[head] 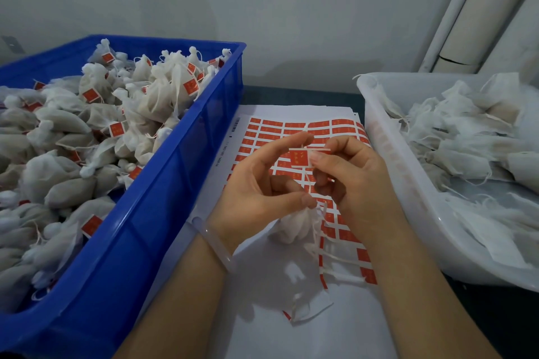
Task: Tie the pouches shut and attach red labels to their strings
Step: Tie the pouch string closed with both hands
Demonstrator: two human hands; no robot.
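Head view looks down on a person's two hands working over a sheet of red stickers (294, 125), which lies on the table between two bins. The left hand (262, 183) has its fingers curled around a thin white string (306, 179), pinched low down against the thumb and running up past the raised forefinger. A small white pouch (291, 226) hangs from the string just under that thumb, its gathered neck uppermost. The right hand (355, 183) is closed on a red label (298, 158), nipping its edge between thumb and fingertips right against the string. A pale bracelet (215, 242) sits on the left wrist. To the left, a blue crate (175, 183) is heaped with tied pouches carrying red labels. To the right, a white tub (408, 183) holds loose, untied pouches. Peeled scraps (309, 309) lie on the near paper.
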